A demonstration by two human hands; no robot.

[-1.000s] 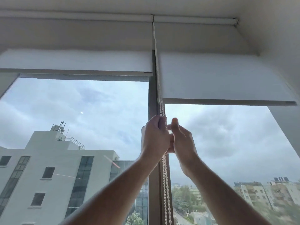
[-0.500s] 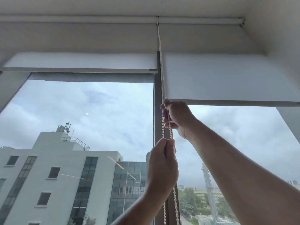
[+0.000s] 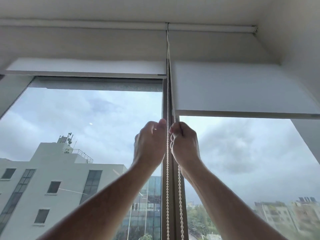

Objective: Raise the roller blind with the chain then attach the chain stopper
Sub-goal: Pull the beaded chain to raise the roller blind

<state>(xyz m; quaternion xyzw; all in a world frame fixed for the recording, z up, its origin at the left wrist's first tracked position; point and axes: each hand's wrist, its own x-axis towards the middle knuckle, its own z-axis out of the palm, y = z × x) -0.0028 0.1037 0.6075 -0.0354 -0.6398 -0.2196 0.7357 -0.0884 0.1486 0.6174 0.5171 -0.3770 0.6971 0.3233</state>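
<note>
I have both hands up at the window mullion (image 3: 165, 104), level with each other just under the right roller blind (image 3: 242, 87), whose bottom bar hangs lower than that of the left blind (image 3: 86, 68). The bead chain (image 3: 167, 170) drops from the headrail at twelve o'clock as two near-vertical strands, running top to bottom down the middle of the view. My right hand (image 3: 185, 146) is clenched around the right-hand strand, which enters the fist at the top and comes out below the wrist. My left hand (image 3: 149, 146) sits at nine o'clock of the left strand, fingers curled, thumb tip close against the beads; I cannot tell whether it actually pinches the strand or only hovers beside it.

I judge the raise is partway done. The pull must run straight down along the chain's long axis, toward six o'clock, and the right hand is the one placed to make it. I see no chain stopper in view
</note>
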